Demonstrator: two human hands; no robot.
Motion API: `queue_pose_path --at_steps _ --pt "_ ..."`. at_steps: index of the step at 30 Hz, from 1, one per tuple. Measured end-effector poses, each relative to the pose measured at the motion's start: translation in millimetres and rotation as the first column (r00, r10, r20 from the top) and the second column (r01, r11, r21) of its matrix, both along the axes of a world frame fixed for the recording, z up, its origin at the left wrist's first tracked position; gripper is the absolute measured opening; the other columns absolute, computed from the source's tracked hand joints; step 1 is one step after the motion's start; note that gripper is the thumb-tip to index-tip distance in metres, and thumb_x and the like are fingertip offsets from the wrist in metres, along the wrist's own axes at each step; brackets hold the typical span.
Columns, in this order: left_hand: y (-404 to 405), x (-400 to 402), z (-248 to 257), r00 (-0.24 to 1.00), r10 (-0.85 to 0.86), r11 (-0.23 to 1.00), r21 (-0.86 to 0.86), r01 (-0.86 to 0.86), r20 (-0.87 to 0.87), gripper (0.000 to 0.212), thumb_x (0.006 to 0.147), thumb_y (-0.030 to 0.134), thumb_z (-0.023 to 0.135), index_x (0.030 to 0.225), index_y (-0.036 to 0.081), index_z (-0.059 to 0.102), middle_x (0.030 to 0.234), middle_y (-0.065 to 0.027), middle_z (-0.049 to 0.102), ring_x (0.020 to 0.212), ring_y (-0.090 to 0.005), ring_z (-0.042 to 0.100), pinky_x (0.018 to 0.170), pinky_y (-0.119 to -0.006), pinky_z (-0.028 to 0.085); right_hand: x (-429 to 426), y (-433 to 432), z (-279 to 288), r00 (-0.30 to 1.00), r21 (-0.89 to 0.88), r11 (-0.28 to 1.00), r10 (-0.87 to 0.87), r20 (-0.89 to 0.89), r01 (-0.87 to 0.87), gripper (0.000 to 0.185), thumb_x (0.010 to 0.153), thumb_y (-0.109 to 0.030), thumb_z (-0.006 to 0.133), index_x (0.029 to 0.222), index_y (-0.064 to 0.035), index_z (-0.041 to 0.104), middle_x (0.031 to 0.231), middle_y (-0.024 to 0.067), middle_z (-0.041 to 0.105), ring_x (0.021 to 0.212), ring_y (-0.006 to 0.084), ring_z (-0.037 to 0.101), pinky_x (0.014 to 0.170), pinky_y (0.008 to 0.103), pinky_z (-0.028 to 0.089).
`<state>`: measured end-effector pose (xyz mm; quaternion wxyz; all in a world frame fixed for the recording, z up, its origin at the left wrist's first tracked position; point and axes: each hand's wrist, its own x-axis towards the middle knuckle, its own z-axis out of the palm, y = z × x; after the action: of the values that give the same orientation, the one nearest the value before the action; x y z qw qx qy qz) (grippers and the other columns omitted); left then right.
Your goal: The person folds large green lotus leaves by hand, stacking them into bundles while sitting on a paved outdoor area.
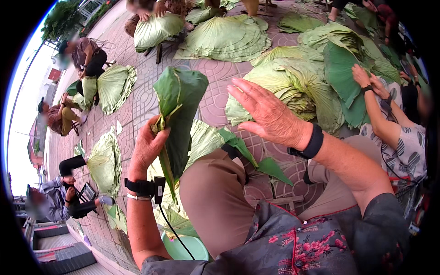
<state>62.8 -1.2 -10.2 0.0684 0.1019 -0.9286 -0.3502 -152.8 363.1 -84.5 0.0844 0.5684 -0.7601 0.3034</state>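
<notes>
My left hand point(147, 147) grips a gathered bunch of a green lotus leaf point(182, 92) at its pale stem centre, the leaf folded and hanging past my left knee. To the right, my right hand point(271, 115) is raised with fingers apart, touching nothing that I can see. Beneath and beyond it spreads a large pile of pale green lotus leaves point(285, 82). Cut green leaf pieces point(275, 170) lie on the paving between my feet. More pale leaves point(206, 137) show behind my left knee.
A light green plastic basin point(185, 247) stands by my left thigh. Close on my right, a person's hands point(367, 80) hold a dark green leaf point(338, 72). Several seated people and stacks of leaves point(110, 86) are around. A wooden stool part point(282, 201) shows between my legs.
</notes>
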Motion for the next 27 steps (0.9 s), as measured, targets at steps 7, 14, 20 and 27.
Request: queue_pose_path --at_steps 7,14,20,27 --pt "114 -92 10 0.85 -0.518 0.825 -0.206 0.527 0.097 0.058 0.11 0.027 0.094 0.164 0.009 0.084 0.113 -0.028 0.093 0.109 -0.0554 0.091 0.096 -0.066 0.072 -25 17 18 0.993 0.035 0.999 0.004 0.121 -0.009 0.088 0.099 -0.027 0.11 0.178 -0.0096 0.076 0.162 0.0263 0.087 0.154 0.0505 0.083 0.133 0.0623 0.066" --pt "187 -155 -60 0.934 -0.161 0.982 -0.142 0.121 -0.319 0.043 0.128 0.034 0.093 0.152 -0.001 0.085 0.121 -0.0189 0.095 0.112 -0.0373 0.092 0.099 -0.052 0.071 -84 78 -30 0.834 0.107 0.882 -0.47 0.289 0.46 0.047 0.105 -0.038 0.108 0.141 -0.0099 0.094 0.112 0.0251 0.095 0.109 0.0533 0.093 0.098 0.0618 0.074" --pt "218 -181 -104 0.947 -0.102 0.351 0.902 -0.253 0.305 0.089 0.139 0.084 0.056 0.174 0.005 0.076 0.153 -0.0194 0.089 0.136 -0.0345 0.088 0.119 -0.055 0.07 -77 70 -32 0.835 0.074 0.862 -0.505 0.217 0.502 0.044 0.108 -0.032 0.1 0.141 -0.0061 0.087 0.116 0.0251 0.094 0.112 0.0519 0.092 0.1 0.0632 0.073" --pt "197 -190 -184 0.988 -0.123 -0.105 0.988 -0.111 0.097 0.078 0.145 0.073 0.052 0.191 0.011 0.067 0.18 -0.0148 0.081 0.157 -0.0366 0.082 0.138 -0.064 0.064 -39 43 -79 0.89 0.094 0.941 -0.337 0.306 0.324 0.059 0.105 -0.031 0.1 0.148 0.0039 0.079 0.13 0.0324 0.089 0.127 0.0565 0.088 0.112 0.0666 0.07"
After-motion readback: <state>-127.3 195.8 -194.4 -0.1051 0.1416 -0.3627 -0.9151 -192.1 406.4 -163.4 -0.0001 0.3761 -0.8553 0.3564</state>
